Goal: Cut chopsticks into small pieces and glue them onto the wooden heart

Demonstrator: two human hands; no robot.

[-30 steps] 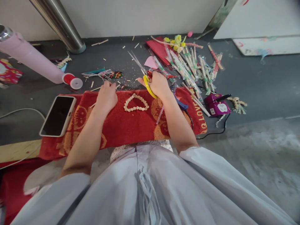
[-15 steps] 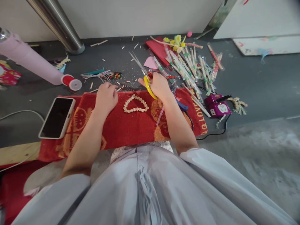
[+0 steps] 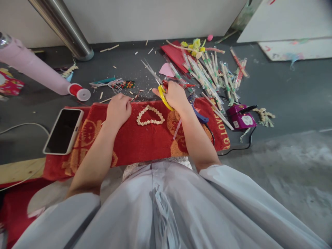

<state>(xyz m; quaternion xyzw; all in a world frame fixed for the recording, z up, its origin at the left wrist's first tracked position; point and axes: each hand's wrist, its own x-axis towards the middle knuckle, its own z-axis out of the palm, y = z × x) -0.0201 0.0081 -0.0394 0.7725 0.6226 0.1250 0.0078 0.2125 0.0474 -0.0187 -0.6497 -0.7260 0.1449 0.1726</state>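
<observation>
My right hand (image 3: 175,96) grips yellow-handled scissors (image 3: 158,84), blades open and pointing up-left over the grey floor. At the far edge of a red towel (image 3: 145,138) rests my left hand (image 3: 118,109), fingers curled on a thin wooden stick (image 3: 107,100). Between the two hands, on the towel, lies a heart shape (image 3: 150,116) made of small pale stick pieces.
A phone (image 3: 63,130) lies on the towel's left end. A pink bottle (image 3: 33,67) and a red-and-white spool (image 3: 80,91) sit far left. Wrapped chopsticks (image 3: 207,77) are heaped at the right, next to a purple glue gun (image 3: 240,117). Stick cuttings litter the floor.
Both hands stay almost in place. The left hand has shifted slightly right along the towel's edge; the scissors remain open.
</observation>
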